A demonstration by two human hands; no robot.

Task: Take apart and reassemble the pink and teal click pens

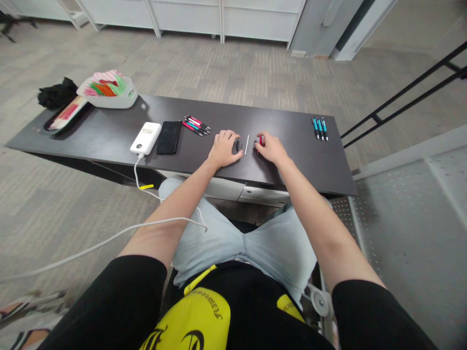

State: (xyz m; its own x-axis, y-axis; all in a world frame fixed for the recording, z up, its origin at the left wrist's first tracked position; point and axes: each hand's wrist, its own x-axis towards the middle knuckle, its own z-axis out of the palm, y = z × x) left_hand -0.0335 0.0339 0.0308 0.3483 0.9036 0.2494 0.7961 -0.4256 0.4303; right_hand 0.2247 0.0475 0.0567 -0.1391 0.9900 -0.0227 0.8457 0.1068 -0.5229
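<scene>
My left hand [225, 147] rests on the dark tabletop with thumb and fingers apart, curved beside a small black pen part [237, 145]. It appears to grip nothing. A thin white ink refill [247, 145] lies between my two hands. On its right, my right hand [270, 147] is closed in a pinch on a red pen barrel [260, 141], mostly covered by the fingers. Left of my left hand lie several pens [196, 125], red and blue with black grips. Three blue-and-black pens [320, 129] lie side by side toward the table's right end.
A black phone [169, 137] and a white power bank [146, 138] with a white cable [135, 170] lie left on the table [292, 167]. Farther left are a white basket [113, 101], a dark tray [69, 119] and a black cloth bundle [57, 93]. A black metal rail [375, 118] stands right.
</scene>
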